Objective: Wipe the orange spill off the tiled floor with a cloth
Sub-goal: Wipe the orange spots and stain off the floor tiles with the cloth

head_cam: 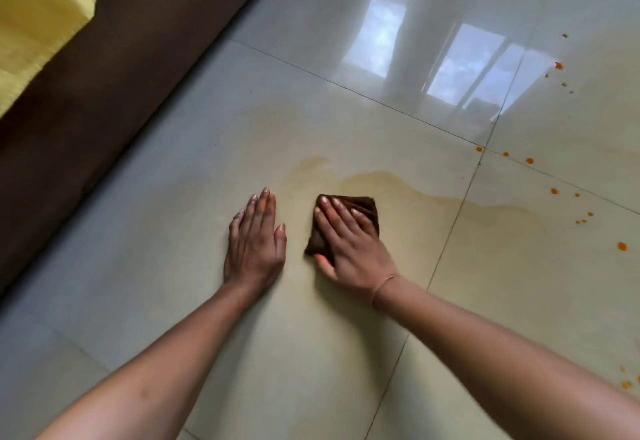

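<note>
A folded dark brown cloth point(363, 206) lies flat on the pale glossy tiled floor point(311, 353). My right hand point(349, 245) presses down on the cloth with fingers spread over it. My left hand point(256, 242) rests flat on the bare tile just to the left, palm down, holding nothing. A thin yellowish-orange smear point(408, 190) spreads across the tile beyond and to the right of the cloth. Several bright orange drops point(622, 246) dot the tiles at the right.
A dark brown sofa base point(114, 86) runs diagonally along the left, with a yellow cushion point(38, 24) at the top left corner. Window reflections point(450, 62) shine on the far tiles. Grout lines point(450, 232) cross the floor.
</note>
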Action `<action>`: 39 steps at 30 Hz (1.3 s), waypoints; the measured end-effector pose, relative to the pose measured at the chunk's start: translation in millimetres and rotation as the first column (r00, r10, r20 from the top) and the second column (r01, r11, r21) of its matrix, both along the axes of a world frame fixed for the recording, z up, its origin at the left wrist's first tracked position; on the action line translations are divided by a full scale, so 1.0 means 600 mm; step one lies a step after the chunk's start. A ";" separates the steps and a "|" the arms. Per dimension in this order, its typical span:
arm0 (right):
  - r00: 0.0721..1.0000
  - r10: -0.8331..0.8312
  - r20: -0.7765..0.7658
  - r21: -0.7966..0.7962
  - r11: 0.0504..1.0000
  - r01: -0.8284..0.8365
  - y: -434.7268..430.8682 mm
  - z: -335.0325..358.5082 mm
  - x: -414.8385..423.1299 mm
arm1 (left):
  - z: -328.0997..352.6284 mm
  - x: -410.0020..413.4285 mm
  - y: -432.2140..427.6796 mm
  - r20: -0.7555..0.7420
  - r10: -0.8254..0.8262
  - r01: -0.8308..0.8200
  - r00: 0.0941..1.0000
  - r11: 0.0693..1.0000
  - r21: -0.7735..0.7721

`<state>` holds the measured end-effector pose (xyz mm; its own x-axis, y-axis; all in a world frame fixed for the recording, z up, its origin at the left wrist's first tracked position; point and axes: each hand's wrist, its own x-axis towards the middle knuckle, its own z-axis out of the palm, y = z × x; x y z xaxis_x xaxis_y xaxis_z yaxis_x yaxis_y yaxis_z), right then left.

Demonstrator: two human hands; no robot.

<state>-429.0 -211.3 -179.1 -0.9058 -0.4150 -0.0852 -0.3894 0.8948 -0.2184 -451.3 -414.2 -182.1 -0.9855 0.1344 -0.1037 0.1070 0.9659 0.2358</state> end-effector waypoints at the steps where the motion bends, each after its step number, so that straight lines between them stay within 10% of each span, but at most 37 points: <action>1: 0.995 0.097 -0.022 -0.010 0.995 -0.097 0.023 -0.001 -0.019 | -0.001 0.000 0.000 0.001 -0.004 0.004 1.000 1.000 0.001; 6: 0.952 -0.300 0.061 -0.044 0.952 0.303 -0.030 0.008 -0.157 | 0.002 -0.003 0.000 -0.009 -0.002 0.002 1.000 1.000 0.010; 10: 0.955 0.293 -0.044 -0.070 0.953 -0.295 -0.039 0.001 -0.102 | 0.003 -0.004 -0.001 0.005 -0.010 0.009 1.000 1.000 0.025; 14: 0.962 -0.273 -0.020 -0.083 0.959 0.271 0.011 -0.001 -0.163 | 0.003 -0.004 0.001 -0.002 -0.009 0.009 1.000 0.999 0.036; 19: 0.973 0.218 -0.072 0.008 0.976 -0.218 0.035 -0.003 -0.107 | 0.000 -0.002 0.001 -0.020 -0.005 0.005 1.000 1.000 0.029; 23: 0.931 -0.363 -0.049 -0.069 0.931 0.359 0.080 -0.003 -0.058 | -0.006 -0.004 -0.003 -0.037 -0.003 0.004 0.999 0.999 0.035; 27: 0.999 0.037 -0.010 0.022 0.999 -0.036 0.139 -0.001 0.124 | 0.000 0.000 0.005 -0.019 0.001 -0.001 1.000 1.000 0.020; 31: 0.841 -0.537 -0.070 0.001 0.843 0.538 0.213 0.003 0.083 | 0.005 0.006 0.024 0.001 -0.061 0.061 0.998 0.997 -0.040; 36: 0.981 -0.193 0.026 0.067 0.979 0.191 0.220 0.006 0.275 | 0.022 0.057 0.169 0.029 -0.494 0.494 0.869 0.867 -0.066; 39: 0.775 -0.632 -0.004 0.081 0.772 0.630 0.316 0.009 0.227 | 0.036 0.083 0.293 0.052 -0.598 0.598 0.800 0.801 0.019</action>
<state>-293.1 -21.6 -173.9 -0.9595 0.2573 -0.1145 0.2722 0.9515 -0.1433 -401.6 -238.2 -160.4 -0.7022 0.6954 -0.1525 0.6506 0.7138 0.2592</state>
